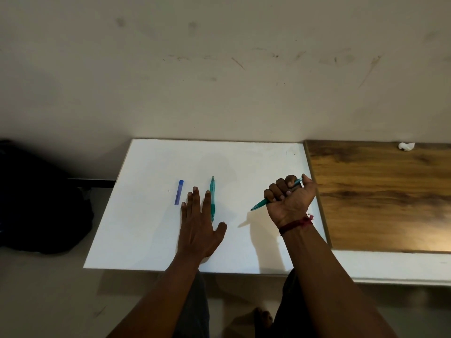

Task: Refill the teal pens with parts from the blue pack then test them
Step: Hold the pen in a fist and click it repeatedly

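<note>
A white board point(146, 228) lies in front of me. On it, a thin blue pack point(179, 192) lies upright left of centre. A teal pen point(212, 191) lies beside it, tip toward me. My left hand point(199, 228) rests flat on the board, fingers apart, its forefinger touching or just beside that pen's lower part. My right hand point(290, 198) is closed in a fist around a second teal pen point(260, 204), held above the board with its tip pointing down-left and its top sticking out by the thumb.
A wooden tabletop point(380, 196) adjoins the board on the right, with a crumpled white scrap point(406, 146) at its far edge. A wall stands right behind. A dark bag point(36, 203) sits on the floor to the left. My legs and a foot show below.
</note>
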